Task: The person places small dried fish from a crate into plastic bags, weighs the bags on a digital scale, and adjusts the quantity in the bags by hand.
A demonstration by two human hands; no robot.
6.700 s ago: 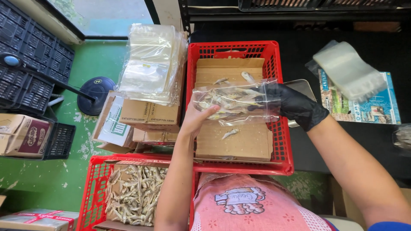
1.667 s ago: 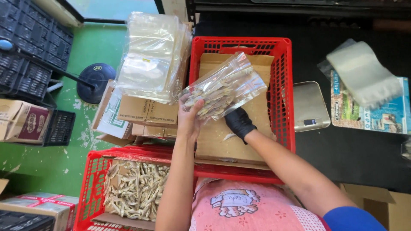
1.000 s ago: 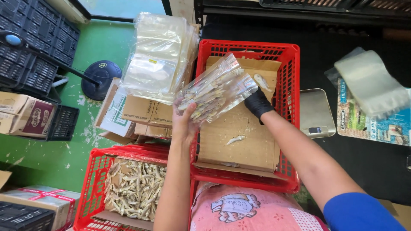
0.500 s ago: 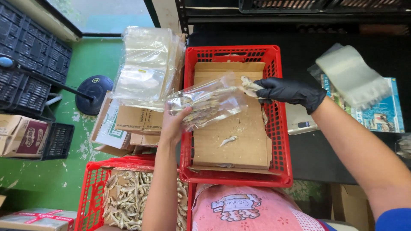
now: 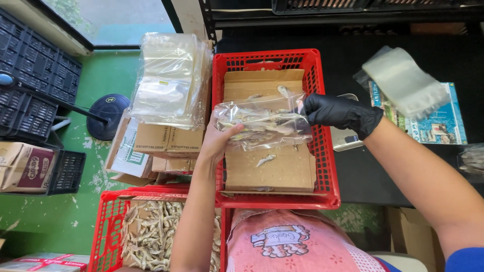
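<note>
A clear plastic bag of small dried fish [image 5: 262, 123] is held level over a red crate [image 5: 322, 151] lined with cardboard. My bare left hand [image 5: 219, 143] supports the bag's left end from below. My right hand [image 5: 338, 113], in a black glove, pinches the bag's right end. A few loose fish lie on the cardboard [image 5: 265, 160] under the bag. A second red crate [image 5: 108, 226] at the lower left holds a heap of dried fish.
A stack of empty clear bags [image 5: 169, 80] rests on flat cardboard boxes [image 5: 146, 146] left of the crate. A small scale [image 5: 348, 141] sits on the black table to the right, near more clear bags [image 5: 403, 80]. Black crates [image 5: 30, 90] stand at the far left.
The bag has come down from a tilted position to level and swung right. My gloved right hand shifted along it to grip its right end.
</note>
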